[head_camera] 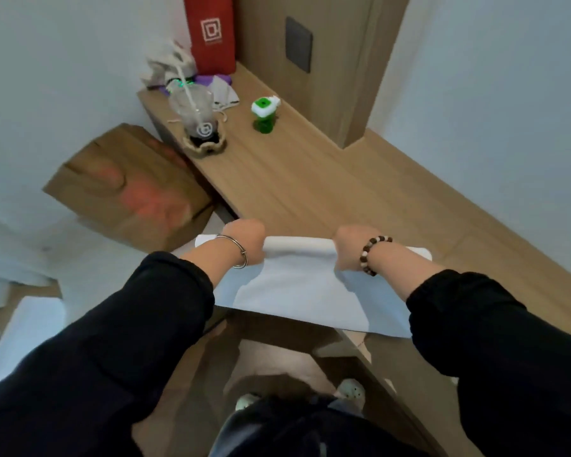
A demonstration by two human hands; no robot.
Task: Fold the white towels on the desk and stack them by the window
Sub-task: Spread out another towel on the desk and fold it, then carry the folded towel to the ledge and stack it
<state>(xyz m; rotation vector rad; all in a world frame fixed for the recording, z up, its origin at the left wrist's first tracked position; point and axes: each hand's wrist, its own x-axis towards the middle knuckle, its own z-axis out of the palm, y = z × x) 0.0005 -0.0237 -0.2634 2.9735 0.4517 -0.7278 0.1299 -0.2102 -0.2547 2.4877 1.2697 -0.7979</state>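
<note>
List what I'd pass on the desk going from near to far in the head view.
white towel → plastic cup with straw → red bag

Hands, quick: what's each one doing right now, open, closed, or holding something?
Left hand: closed, gripping the rolled far edge of the white towel.
Right hand: closed, gripping that same towel edge.

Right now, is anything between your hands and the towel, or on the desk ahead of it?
Nothing: left hand and right hand both grip the towel. Ahead, a cup and green object stand well back on the desk. No window in view.
</note>
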